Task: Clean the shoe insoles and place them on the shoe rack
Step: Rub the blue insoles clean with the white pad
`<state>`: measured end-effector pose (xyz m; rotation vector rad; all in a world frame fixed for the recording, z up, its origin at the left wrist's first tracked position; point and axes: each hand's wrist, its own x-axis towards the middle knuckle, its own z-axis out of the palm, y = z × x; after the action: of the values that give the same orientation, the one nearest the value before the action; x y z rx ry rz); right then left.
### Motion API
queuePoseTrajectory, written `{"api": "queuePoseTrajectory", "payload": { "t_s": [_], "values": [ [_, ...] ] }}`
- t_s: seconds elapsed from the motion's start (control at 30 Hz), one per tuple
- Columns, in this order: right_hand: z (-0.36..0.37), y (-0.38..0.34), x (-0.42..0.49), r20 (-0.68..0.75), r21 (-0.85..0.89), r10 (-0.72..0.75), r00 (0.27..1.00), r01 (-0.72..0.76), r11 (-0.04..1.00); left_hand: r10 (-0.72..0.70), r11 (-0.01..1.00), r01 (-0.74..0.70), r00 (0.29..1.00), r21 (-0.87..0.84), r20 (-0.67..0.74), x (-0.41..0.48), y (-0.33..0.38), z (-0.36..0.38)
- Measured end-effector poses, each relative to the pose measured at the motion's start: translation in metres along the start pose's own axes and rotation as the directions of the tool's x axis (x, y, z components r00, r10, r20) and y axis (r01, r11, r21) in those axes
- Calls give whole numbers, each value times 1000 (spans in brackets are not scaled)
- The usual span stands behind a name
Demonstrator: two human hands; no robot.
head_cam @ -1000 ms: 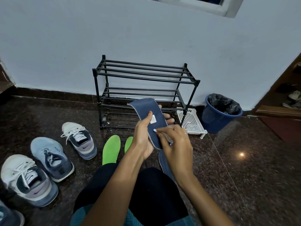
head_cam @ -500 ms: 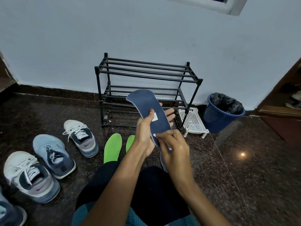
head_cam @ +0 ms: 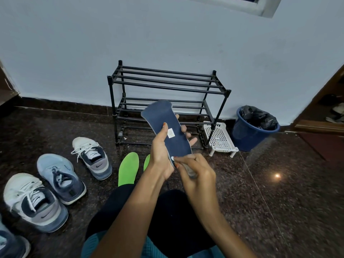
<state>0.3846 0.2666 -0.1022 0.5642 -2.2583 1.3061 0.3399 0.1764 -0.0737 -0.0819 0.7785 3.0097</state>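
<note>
Left grip (head_cam: 160, 155) holds the insole (head_cam: 168, 133); right grip (head_cam: 198, 171) pinches a small tool (head_cam: 190, 172). Hold steady, rub gently.

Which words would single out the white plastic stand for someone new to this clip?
Start at the black shoe rack against the wall. On the floor between it and the blue bin sits the white plastic stand. Unlike its neighbours, it is a low perforated tray on short legs.
</note>
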Motion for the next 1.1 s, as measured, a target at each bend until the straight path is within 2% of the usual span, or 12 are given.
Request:
{"api": "queuePoseTrajectory", "payload": {
  "t_s": [0.1,0.23,0.4,0.5,0.6,0.73,0.97,1.1],
  "values": [
    [-6,3,7,24,-22,5,1000,-4,1000,-17,1000,18,999,-25,51,0,0,-1],
    [-9,7,19,-46,-55,15,999,-18,998,-22,999,26,993,-30,119,2,-1,-5],
    [-2,-6,3,33,53,12,999,-13,999,-16,1000,17,994,-13,112,4,1,-8],
    [-2,-6,9,52,42,-7,999,5,999,-40,999,38,991,14,126,4,1,-7],
    [0,-6,18,24,31,-10,1000,9,999,-63,996,53,986,71,152,3,1,-7],
    [4,-6,16,-8,22,-21,1000,22,1000,-54,997,44,985,66,162,3,2,-8],
    [-1,-6,0,48,23,-36,998,35,999,-74,997,71,988,27,137,4,2,-7],
    [-1,-5,22,-20,-26,-27,999,27,999,-102,994,92,980,65,173,1,0,-5]
  ]
}}
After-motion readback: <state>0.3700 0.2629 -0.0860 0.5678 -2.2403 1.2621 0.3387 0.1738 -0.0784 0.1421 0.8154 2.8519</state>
